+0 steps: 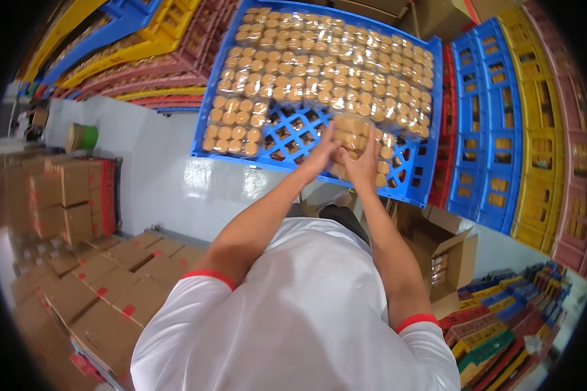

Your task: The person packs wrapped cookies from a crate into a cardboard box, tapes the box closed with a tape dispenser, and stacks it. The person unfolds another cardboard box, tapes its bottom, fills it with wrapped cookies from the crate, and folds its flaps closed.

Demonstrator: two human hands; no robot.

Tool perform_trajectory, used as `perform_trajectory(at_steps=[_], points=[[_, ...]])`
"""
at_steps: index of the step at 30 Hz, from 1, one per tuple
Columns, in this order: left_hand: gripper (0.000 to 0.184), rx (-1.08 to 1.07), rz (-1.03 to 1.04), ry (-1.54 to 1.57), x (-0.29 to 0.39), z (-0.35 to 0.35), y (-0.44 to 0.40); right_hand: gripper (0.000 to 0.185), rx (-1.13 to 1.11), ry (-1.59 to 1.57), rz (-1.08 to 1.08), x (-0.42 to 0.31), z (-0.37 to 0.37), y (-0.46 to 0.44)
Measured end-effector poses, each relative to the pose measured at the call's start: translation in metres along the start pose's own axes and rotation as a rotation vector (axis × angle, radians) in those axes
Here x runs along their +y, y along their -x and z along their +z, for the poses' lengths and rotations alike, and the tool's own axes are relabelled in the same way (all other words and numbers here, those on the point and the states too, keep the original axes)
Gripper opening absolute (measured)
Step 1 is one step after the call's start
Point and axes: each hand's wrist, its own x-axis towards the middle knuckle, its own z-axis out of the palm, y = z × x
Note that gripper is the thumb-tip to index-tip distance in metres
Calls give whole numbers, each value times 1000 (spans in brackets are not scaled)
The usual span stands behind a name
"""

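Observation:
A blue lattice crate lies in front of me, filled with rows of clear-wrapped packs of round, tan, cookie-like pieces. Near its front edge, my left hand and my right hand grip one wrapped pack from both sides, thumbs close together. The pack sits above other tan packs, tilted slightly. Bare blue lattice shows to the left of my hands and in the front right corner. Another group of packs rests in the front left corner.
Stacked blue crates and yellow crates stand at the right, with more stacks at the upper left. An open cardboard box with packs inside is below right. Closed cartons fill the lower left.

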Motion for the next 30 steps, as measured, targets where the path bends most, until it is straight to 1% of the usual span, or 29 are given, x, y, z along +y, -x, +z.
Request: perform_trajectory(at_steps=[1,2,3,4,5,6,7,8,10,11,12,13,14,15,16,17,18,20,21,22,24,25,26,28,29,30], points=[[79,-14,19,-115,-22,-3,-11,107,4,106,41,-6,1,3],[79,6,21,-116,-39,-1,-17,105,14,214,85,-9,1,6],[78,37,5,-222,-54,2,-22,98,-40,264,69,-9,1,10],[78,63,-11,-326,-49,4,-20,98,-46,261,63,-10,0,10],[78,69,-11,-325,-44,1,-18,94,-105,349,93,-10,-2,11],[76,-75,-140,-256,-40,-2,-15,90,-162,437,129,-8,-4,11],[75,-151,-208,-221,-40,-9,-11,83,-188,537,100,-7,-6,11],[74,-226,-278,-190,-40,-16,-7,83,-188,534,108,-5,-8,10],[62,-285,-124,-532,-39,-40,-2,69,-299,581,106,-3,-13,6],[56,-77,83,-810,-28,-56,4,69,-295,580,115,-4,-16,5],[51,137,299,-1074,-5,-73,15,62,-282,548,99,-5,-19,6],[49,296,84,-950,55,-79,32,55,-269,516,86,-5,-23,8],[49,404,194,-834,48,-117,27,55,-263,518,103,-6,-26,10],[54,525,318,-1316,37,-161,21,51,-217,464,84,-7,-29,12],[58,572,281,-1449,36,-184,28,48,-173,411,59,-6,-31,13],[62,629,243,-1580,35,-195,31,49,-142,400,26,-2,-30,13],[62,631,246,-1578,28,-194,32,49,-140,401,23,3,-30,12],[69,496,383,-1618,20,-185,38,49,-166,331,57,-2,-28,10],[73,410,344,-1682,16,-180,35,49,-166,330,59,-4,-25,10],[73,409,340,-1681,23,-169,35,48,-168,321,41,-8,-23,9],[76,204,188,-1415,45,-154,28,48,-170,312,12,-17,-22,6],[79,224,49,-1422,50,-157,20,47,-178,325,1,-21,-22,6],[79,234,44,-1422,50,-167,12,47,-190,336,-11,-24,-20,7],[76,276,-120,-998,53,-189,-5,47,-212,289,-3,-28,-20,7],[71,228,-170,-1051,62,-198,-11,47,-226,247,10,-27,-20,6],[71,244,-173,-1049,68,-203,-12,47,-236,242,-1,-24,-18,6]])
